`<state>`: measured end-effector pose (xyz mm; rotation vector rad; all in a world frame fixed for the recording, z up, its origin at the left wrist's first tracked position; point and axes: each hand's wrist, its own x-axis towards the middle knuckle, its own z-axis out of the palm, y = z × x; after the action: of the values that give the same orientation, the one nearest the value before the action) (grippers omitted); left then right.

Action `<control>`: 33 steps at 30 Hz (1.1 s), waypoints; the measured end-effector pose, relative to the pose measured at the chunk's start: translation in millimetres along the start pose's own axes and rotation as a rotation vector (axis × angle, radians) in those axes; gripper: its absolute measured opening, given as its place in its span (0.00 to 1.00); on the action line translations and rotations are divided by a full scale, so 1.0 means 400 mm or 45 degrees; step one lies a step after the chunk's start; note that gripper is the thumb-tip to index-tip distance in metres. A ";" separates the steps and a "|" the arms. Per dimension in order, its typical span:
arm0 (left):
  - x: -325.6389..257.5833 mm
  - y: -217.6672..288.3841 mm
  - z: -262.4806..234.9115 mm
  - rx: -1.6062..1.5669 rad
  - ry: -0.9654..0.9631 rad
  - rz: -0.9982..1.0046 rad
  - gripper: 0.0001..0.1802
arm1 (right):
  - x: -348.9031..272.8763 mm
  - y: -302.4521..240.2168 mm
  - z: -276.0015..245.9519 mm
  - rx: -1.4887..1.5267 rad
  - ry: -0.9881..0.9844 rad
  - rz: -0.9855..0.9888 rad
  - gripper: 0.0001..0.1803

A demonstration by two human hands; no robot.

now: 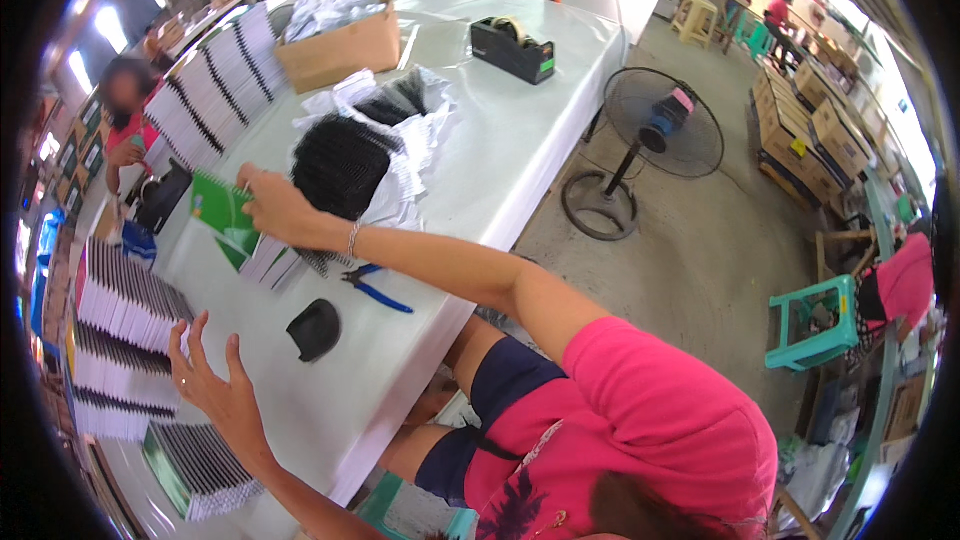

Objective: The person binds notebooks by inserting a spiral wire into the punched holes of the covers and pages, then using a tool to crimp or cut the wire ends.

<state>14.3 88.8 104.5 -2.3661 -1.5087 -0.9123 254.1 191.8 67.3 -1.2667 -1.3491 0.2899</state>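
Note:
My right hand (272, 208), a bracelet on its wrist, pinches the top edge of a green-covered spiral notebook (222, 210) that lies on the white table (500, 150). A few more notebooks (268, 262) lie under my wrist. My left hand (212, 380) hovers with fingers spread and holds nothing, just right of stacked spiral notebooks (120, 335). Between my hands lie blue-handled pliers (376, 290) and a small black curved object (315, 328). A heap of black spiral coils (345, 165) rests on white paper just beyond my right hand.
Rows of stacked notebooks (215, 80) line the far side, where another person (125, 115) stands. A cardboard box (340, 48) and black tape dispenser (512, 48) sit further along. A floor fan (660, 135) and turquoise stool (815, 325) stand right of the table. A green-edged notebook stack (195, 468) lies near the lower left.

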 end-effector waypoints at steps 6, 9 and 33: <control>0.001 0.070 0.004 -0.033 0.154 0.199 0.23 | -0.131 -0.092 -0.065 -0.101 -0.379 -0.389 0.13; -0.038 0.085 0.029 0.086 -0.100 0.232 0.24 | -0.225 -0.102 -0.113 -0.193 -0.477 -0.603 0.13; -0.268 0.117 0.014 0.142 -0.454 -0.147 0.14 | 0.009 0.241 -0.333 -1.137 0.196 -0.022 0.16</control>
<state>25.8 -11.0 44.7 -2.4758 -1.7848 -0.4248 411.3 164.3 28.8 -1.9496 -1.3932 -0.4776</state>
